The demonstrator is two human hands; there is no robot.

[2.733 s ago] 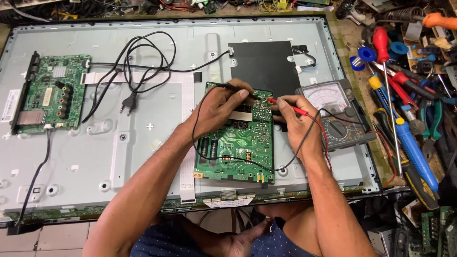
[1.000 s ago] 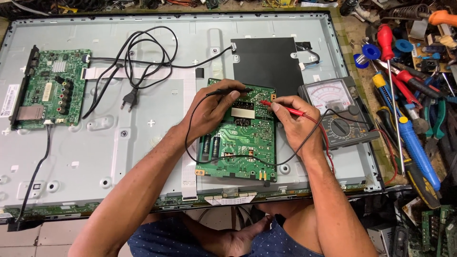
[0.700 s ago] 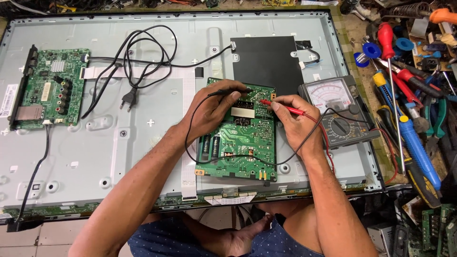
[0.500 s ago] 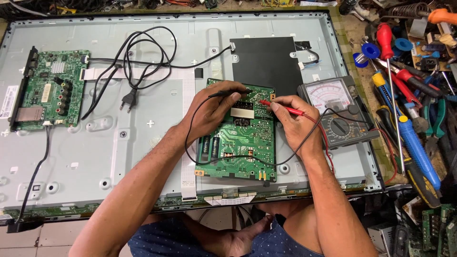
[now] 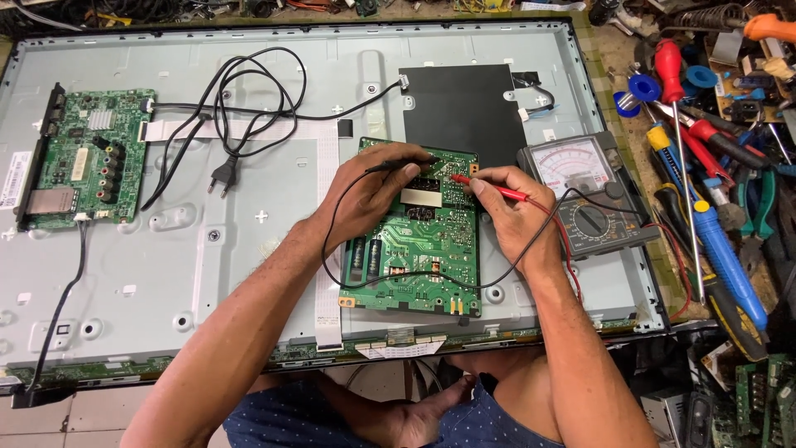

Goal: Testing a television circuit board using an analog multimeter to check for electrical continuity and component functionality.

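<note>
Across the grey metal television back (image 5: 207, 249) lay a green circuit board (image 5: 414, 249), where the left hand (image 5: 365, 199) pinched a black probe (image 5: 402, 164) and the right hand (image 5: 510, 216) pinched a red probe (image 5: 489, 187), tips so near they might bridge contacts, with the meter (image 5: 584, 195) crowding rightward and open panel leftward.

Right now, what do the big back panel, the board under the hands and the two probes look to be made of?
Back panel: seemingly pressed sheet metal, dull grey, with stamped ribs and screw holes. Board: green lacquered circuit laminate carrying soldered parts. Red probe in the right hand and black probe in the left hand: likely moulded plastic, tips too small to tell.
</note>
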